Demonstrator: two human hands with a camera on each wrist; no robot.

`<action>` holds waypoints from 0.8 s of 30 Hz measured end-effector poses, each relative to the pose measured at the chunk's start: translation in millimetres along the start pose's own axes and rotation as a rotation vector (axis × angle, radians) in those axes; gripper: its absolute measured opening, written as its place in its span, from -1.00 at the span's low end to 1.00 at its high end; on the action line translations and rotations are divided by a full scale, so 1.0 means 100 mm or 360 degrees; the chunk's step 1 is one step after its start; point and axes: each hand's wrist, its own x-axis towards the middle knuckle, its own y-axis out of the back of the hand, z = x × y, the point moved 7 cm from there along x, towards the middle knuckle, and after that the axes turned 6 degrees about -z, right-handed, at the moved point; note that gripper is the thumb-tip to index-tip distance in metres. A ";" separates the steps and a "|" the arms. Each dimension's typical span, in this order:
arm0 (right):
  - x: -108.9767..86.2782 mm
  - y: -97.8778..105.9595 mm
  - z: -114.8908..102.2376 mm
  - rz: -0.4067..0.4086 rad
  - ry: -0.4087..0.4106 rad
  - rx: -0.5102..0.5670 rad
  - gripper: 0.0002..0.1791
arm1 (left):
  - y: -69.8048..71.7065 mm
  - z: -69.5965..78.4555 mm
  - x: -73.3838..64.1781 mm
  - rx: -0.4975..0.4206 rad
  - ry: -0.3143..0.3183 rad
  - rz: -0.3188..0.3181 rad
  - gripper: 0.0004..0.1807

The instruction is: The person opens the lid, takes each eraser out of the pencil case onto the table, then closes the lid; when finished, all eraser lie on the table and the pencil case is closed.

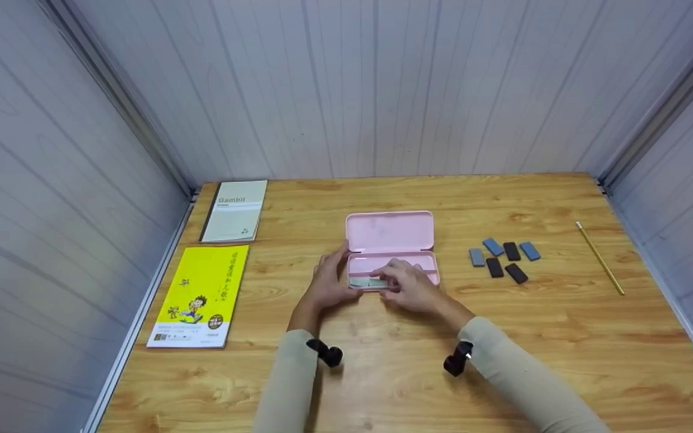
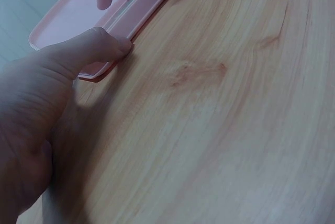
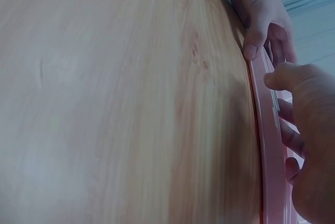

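Note:
A pink pencil case (image 1: 390, 231) lies open on the table, its lid tipped back. My left hand (image 1: 327, 280) grips the case's left end, the thumb (image 2: 112, 47) pressed on the front corner. Pale grey-green blocks (image 1: 360, 282), which look like erasers, lie along the front of the case's tray. Over the right-hand part of them, my right hand (image 1: 411, 287) reaches in with bent fingers (image 3: 292, 139) inside the case and its thumb (image 3: 282, 77) at the front rim. Whether it pinches a block is hidden by the hand itself.
Several blue and black eraser-like blocks (image 1: 494, 267) lie right of the case. A yellow pencil (image 1: 600, 258) lies farther right. At the left are a grey notebook (image 1: 235, 210) and a yellow book (image 1: 202, 288). Panels (image 1: 376, 90) wall in the wooden table (image 1: 382, 373).

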 end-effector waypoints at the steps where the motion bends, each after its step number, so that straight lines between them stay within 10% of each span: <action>1: 0.00 -0.01 0.00 -0.0003 -0.0009 -0.0009 -0.56 | 0.00 0.00 0.00 -0.0005 -0.0007 -0.0003 0.38; 24: 0.02 0.02 -0.15 -0.0191 -0.0274 -0.0111 -0.58 | 0.00 0.03 0.00 0.0001 -0.0010 0.0009 0.39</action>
